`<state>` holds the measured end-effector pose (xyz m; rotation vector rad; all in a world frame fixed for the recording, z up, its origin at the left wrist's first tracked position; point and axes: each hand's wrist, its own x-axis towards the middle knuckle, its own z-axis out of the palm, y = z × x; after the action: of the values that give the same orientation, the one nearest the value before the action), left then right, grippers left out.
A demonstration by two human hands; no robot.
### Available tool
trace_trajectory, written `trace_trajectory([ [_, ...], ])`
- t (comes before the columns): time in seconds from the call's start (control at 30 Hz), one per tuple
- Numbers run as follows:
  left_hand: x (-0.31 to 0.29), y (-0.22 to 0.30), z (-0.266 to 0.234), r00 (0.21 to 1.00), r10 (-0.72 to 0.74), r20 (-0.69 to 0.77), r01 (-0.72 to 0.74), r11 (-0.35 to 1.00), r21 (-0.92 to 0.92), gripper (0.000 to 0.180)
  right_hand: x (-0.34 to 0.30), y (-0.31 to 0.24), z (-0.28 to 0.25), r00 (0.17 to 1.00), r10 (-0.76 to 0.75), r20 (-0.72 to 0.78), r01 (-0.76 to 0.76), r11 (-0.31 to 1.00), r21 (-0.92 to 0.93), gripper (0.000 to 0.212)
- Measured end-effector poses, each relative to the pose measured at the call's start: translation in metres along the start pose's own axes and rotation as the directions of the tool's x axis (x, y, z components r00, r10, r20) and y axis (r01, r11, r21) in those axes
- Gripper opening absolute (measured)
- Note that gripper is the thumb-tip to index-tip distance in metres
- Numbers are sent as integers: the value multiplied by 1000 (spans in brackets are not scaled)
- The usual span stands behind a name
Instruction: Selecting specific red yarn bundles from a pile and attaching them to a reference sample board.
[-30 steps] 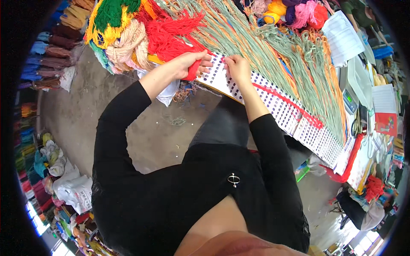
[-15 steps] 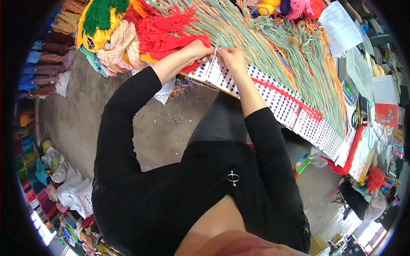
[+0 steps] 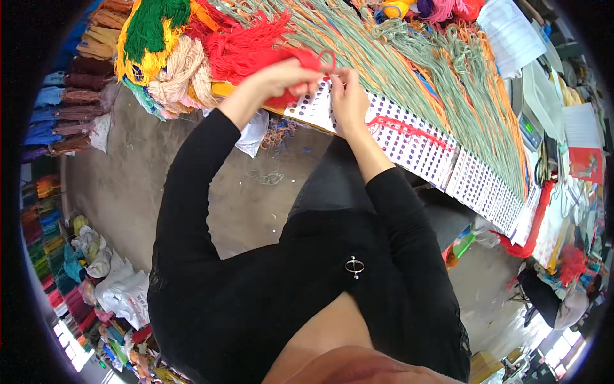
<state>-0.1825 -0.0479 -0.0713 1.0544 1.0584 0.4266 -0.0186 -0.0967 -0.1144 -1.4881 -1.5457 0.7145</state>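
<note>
My left hand [image 3: 286,77] is over the near edge of the table, its fingers closed around red yarn [image 3: 327,59] that curls up in a small loop. Close beside it, the fingertips of my right hand [image 3: 350,105] pinch the same red yarn. Both hands are above white cards [image 3: 416,157] punched or printed with rows of dark round spots. Several red strands [image 3: 406,127] lie across the cards to the right of my right hand. Behind the cards stretch long green and orange yarns [image 3: 396,83]. My left fingers are slightly blurred.
Loose red yarn [image 3: 236,54], a beige skein [image 3: 188,64] and a green and yellow bundle [image 3: 153,32] fill the table's left end. Paper sheets [image 3: 511,29] and a scale [image 3: 527,128] are at the right. Coloured skeins [image 3: 70,105] line the left wall.
The white strip between my fingertips no longer shows; red yarn is now between my hands. The red strands on the cards have shifted and look shorter.
</note>
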Motion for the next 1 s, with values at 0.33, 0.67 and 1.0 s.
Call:
trace_trajectory([
  [0.33, -45, 45, -186, 964, 127, -233, -234, 823, -518, 13, -3, -14, 12, 967, -244, 77, 255, 901, -351, 36],
  [0.67, -47, 75, -146, 716, 254, -650, -133, 964, 229, 24, -4, -12, 12, 969, -239, 55, 245, 923, -296, 36],
  [1.0, -39, 27, 31, 965, 260, 36, -224, 887, -403, 46, -2, -54, -6, 994, -70, 83, -3, 750, 662, 14],
])
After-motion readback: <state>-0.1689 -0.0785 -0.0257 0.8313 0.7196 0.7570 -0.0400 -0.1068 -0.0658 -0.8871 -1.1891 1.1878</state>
